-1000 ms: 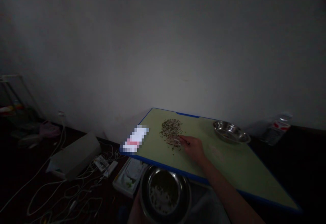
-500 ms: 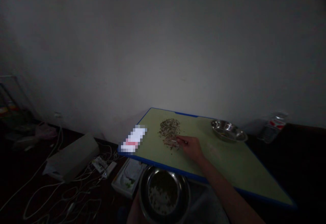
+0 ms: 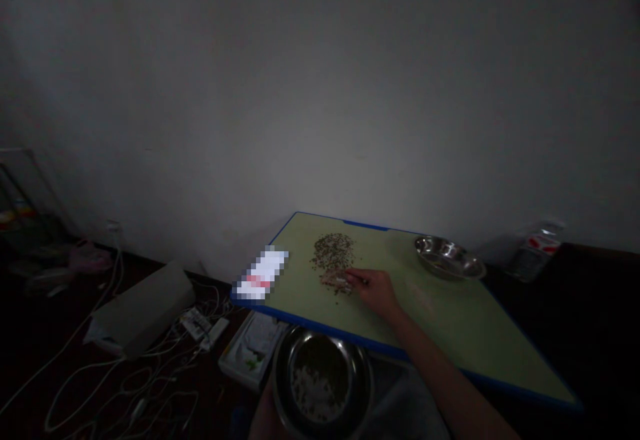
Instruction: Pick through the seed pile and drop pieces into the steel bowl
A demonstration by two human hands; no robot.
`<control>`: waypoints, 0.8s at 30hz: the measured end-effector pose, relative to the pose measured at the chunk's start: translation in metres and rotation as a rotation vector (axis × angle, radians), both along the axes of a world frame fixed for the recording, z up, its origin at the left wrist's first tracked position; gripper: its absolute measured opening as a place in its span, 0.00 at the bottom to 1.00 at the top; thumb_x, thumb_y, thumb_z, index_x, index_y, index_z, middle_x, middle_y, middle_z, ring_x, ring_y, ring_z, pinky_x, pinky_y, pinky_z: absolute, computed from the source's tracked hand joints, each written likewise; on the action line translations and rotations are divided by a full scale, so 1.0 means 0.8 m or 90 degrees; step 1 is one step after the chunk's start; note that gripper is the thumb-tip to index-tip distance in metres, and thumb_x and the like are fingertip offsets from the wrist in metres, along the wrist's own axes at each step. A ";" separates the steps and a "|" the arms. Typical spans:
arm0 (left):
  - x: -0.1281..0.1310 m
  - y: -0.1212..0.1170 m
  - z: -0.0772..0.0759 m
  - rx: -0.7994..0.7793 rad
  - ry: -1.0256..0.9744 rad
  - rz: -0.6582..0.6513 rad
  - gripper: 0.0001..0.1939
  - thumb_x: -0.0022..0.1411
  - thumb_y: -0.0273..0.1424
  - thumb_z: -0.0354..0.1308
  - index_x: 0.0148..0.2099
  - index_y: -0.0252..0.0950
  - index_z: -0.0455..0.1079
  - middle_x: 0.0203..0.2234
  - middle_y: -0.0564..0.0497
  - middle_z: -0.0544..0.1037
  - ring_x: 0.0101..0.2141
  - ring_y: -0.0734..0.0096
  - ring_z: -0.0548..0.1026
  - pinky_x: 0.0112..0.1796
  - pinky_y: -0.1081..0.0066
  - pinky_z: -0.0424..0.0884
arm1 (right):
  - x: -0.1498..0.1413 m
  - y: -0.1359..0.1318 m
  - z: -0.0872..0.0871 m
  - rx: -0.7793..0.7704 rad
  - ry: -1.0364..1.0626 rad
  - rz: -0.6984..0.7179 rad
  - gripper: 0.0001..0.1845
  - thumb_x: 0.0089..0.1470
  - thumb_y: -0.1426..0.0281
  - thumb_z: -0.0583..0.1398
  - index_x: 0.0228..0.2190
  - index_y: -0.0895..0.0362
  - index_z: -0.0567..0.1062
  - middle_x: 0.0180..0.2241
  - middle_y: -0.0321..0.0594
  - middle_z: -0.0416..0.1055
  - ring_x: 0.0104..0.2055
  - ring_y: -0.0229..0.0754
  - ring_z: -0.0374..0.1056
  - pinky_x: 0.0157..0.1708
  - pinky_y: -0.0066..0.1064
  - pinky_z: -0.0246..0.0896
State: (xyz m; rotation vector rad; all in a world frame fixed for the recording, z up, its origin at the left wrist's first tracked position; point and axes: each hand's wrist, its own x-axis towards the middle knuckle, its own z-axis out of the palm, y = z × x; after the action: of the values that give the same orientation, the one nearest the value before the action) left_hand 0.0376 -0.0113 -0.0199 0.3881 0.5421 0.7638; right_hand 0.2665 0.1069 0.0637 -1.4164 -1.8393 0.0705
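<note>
On the pale green table, my right hand is closed at the near edge of a spread of small dark grains. Its fingers pinch a small, pale, see-through piece lying low over the grains; its kind is too dim to make out. Below the table's near edge is a steel bowl with pale and dark small bits in it. Bare skin shows along the bowl's left side, but I cannot tell whether it is my left arm or a leg. No fingers of my left hand show.
Another steel bowl stands at the table's far right, with a plastic bottle beyond. A blurred-out bright phone-like rectangle lies at the left edge. A white tray, a box and tangled cables are on the floor.
My right hand has barely moved; the pale piece in its fingers has shifted slightly over the grains. The bowls and table look the same.
</note>
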 end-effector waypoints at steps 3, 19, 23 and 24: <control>-0.002 0.001 -0.008 0.006 0.012 -0.008 0.48 0.45 0.64 0.43 0.59 0.37 0.59 0.51 0.40 0.75 0.63 0.49 0.52 0.60 0.50 0.50 | 0.001 0.000 0.000 -0.001 0.008 -0.003 0.12 0.54 0.65 0.57 0.36 0.49 0.80 0.34 0.37 0.79 0.34 0.45 0.76 0.35 0.33 0.70; -0.007 -0.007 0.030 0.036 0.045 0.003 0.42 0.49 0.62 0.45 0.57 0.41 0.64 0.52 0.44 0.75 0.63 0.51 0.53 0.61 0.52 0.49 | 0.000 0.000 0.000 -0.026 0.045 0.033 0.12 0.52 0.66 0.57 0.35 0.51 0.81 0.32 0.37 0.79 0.32 0.44 0.76 0.33 0.33 0.70; -0.009 -0.004 0.018 0.067 0.032 -0.009 0.42 0.47 0.62 0.46 0.56 0.40 0.65 0.55 0.45 0.72 0.63 0.50 0.53 0.61 0.51 0.50 | 0.000 0.000 0.001 -0.044 0.049 0.038 0.12 0.51 0.68 0.58 0.34 0.50 0.81 0.32 0.36 0.79 0.32 0.45 0.75 0.33 0.34 0.70; -0.010 -0.003 0.014 0.070 0.034 -0.010 0.42 0.47 0.63 0.46 0.56 0.41 0.65 0.55 0.45 0.72 0.63 0.50 0.53 0.61 0.51 0.50 | 0.000 0.000 0.001 -0.046 0.048 0.038 0.12 0.50 0.69 0.58 0.34 0.50 0.81 0.31 0.37 0.79 0.31 0.45 0.75 0.32 0.33 0.70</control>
State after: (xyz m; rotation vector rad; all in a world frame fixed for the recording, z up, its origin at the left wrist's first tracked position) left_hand 0.0299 -0.0138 -0.0091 0.5144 0.5475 0.7714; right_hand 0.2665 0.1066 0.0645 -1.3895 -1.8323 0.2203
